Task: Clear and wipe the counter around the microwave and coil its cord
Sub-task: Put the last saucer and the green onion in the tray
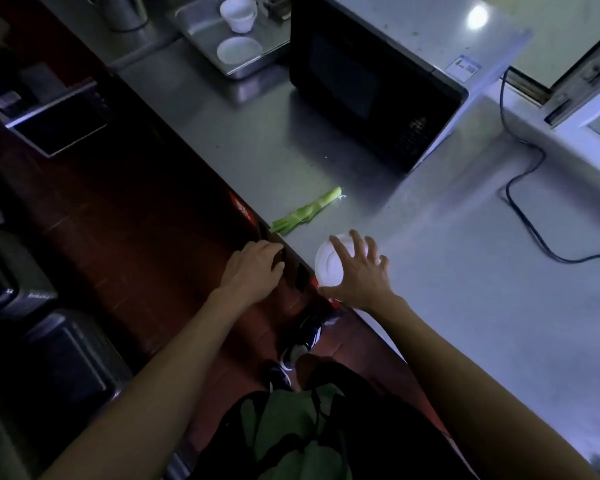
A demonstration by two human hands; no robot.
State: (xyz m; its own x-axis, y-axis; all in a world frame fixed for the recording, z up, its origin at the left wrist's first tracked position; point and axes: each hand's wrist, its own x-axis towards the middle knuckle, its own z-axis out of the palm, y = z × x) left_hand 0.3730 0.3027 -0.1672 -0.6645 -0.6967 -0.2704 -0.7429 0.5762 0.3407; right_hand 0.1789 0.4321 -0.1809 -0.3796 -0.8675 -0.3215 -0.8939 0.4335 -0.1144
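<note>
Grey metal surface [447, 271] – the right hand [355, 271] is spread wide over a white lid [328, 268] near the front edge, fingers [340, 245] straight, gripping nothing. The left hand [253, 268] rests on that edge, fingers bent over it. A green stalk [309, 211] lies just beyond the lid. The black microwave [371, 98] stands further back – its cord [523, 188] lies loose on the right.

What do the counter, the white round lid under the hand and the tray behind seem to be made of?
The counter looks like brushed stainless steel: grey, with a soft sheen and blurred reflections. The white lid under the right hand seems to be thin moulded plastic, given its raised concentric rings, though paper pulp is possible. The tray looks like shinier steel, mirroring the white cup standing in it.
</note>
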